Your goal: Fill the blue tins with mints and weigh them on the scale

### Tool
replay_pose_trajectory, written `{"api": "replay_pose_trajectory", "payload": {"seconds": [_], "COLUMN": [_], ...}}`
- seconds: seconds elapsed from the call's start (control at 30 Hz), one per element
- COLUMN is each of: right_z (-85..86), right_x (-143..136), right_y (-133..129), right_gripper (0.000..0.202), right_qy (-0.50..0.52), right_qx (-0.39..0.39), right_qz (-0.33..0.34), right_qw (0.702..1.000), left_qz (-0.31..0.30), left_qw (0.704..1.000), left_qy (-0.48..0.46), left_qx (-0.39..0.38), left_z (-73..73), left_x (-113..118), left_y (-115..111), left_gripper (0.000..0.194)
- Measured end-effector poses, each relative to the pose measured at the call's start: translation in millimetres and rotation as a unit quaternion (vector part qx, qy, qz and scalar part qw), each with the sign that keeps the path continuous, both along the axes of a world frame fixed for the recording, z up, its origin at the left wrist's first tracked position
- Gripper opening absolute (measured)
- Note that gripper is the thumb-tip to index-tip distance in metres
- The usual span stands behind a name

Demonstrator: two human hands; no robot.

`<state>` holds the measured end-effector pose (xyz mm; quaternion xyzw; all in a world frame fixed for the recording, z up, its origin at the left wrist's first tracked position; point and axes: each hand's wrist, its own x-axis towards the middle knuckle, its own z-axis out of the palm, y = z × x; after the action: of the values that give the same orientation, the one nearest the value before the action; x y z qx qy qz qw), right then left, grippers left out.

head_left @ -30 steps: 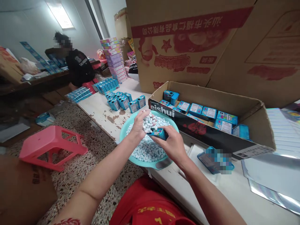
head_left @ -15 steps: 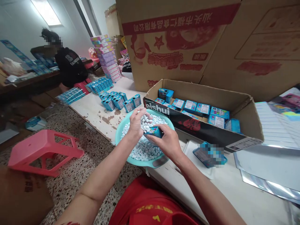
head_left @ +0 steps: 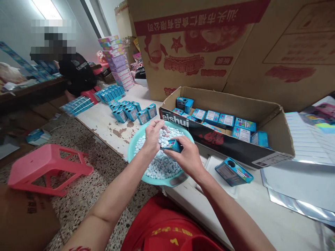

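A teal basin (head_left: 132, 153) full of small white candies (head_left: 162, 167) stands at the table's front edge. Over it, my left hand (head_left: 154, 136) is cupped around a heap of the candies, its fingers curled. My right hand (head_left: 188, 155) grips a small blue candy box (head_left: 173, 145), tilted with one end against the candies in my left palm. The box's opening is hidden by my hands. Right of the basin, another blue box with a round hole (head_left: 232, 172) lies on a white pad (head_left: 210, 167).
Behind the basin is a long open carton (head_left: 222, 143) holding several blue boxes. More blue boxes (head_left: 132, 111) stand on the table at left, near a stack of pastel boxes (head_left: 119, 64). A pink stool (head_left: 47, 167) is on the floor; a person in black (head_left: 78, 71) sits beyond.
My hands stay almost in place over the basin, the box still held against the candies. The view has shifted slightly.
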<state>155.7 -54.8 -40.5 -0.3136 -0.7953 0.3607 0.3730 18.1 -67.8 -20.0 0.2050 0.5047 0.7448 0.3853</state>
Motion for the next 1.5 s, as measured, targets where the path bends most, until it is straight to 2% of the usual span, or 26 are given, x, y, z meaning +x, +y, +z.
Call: {"api": "replay_pose_trajectory", "payload": {"seconds": [0.1,0.27,0.37,0.47,0.57,0.73,0.93,1.03,1.23,1.37,1.5], "right_z": [0.7,0.1,-0.3,-1.5,-3.8,-6.9,-8.0,-8.0,-5.6,-6.2,-4.9], "right_x": [1,-1,-1,1,4,6,5,5,4,2,1], "right_y": [2,1,3,5,8,9,9,6,2,3,2], "right_gripper": [0.029,0.029,0.028,0.028,0.030,0.028,0.029,0.028,0.029,0.027,0.027], "right_qy": [0.001,-0.015,-0.004,-0.001,0.017,0.024,0.056,0.063,0.066,0.049,0.050], "right_qx": [-0.004,-0.002,0.004,0.004,-0.018,-0.029,-0.048,-0.054,-0.028,-0.029,-0.016], "right_qz": [-0.030,-0.014,-0.033,-0.016,-0.026,0.012,-0.019,-0.006,-0.018,-0.007,-0.020], "right_qw": [1.000,1.000,0.999,1.000,0.999,0.999,0.997,0.997,0.997,0.998,0.998], "left_qz": [0.014,0.018,0.019,0.019,0.025,-0.010,0.007,0.010,0.025,0.027,0.016], "left_qw": [1.000,1.000,1.000,1.000,1.000,1.000,0.999,0.999,0.998,0.999,0.999], "left_qy": [-0.002,-0.016,-0.016,-0.008,-0.006,0.000,0.020,0.025,0.034,0.024,0.022], "left_qx": [-0.005,0.002,0.005,0.000,0.000,0.009,0.036,0.035,0.042,0.012,0.029], "left_z": [-0.7,5.3,8.2,7.9,6.2,5.1,7.7,10.3,11.9,8.1,8.1], "left_x": [1,4,4,4,6,10,13,14,11,9,9], "left_y": [1,4,5,4,4,4,3,2,2,5,4], "left_gripper": [0.026,0.026,0.024,0.024,0.024,0.026,0.027,0.025,0.024,0.026,0.022]}}
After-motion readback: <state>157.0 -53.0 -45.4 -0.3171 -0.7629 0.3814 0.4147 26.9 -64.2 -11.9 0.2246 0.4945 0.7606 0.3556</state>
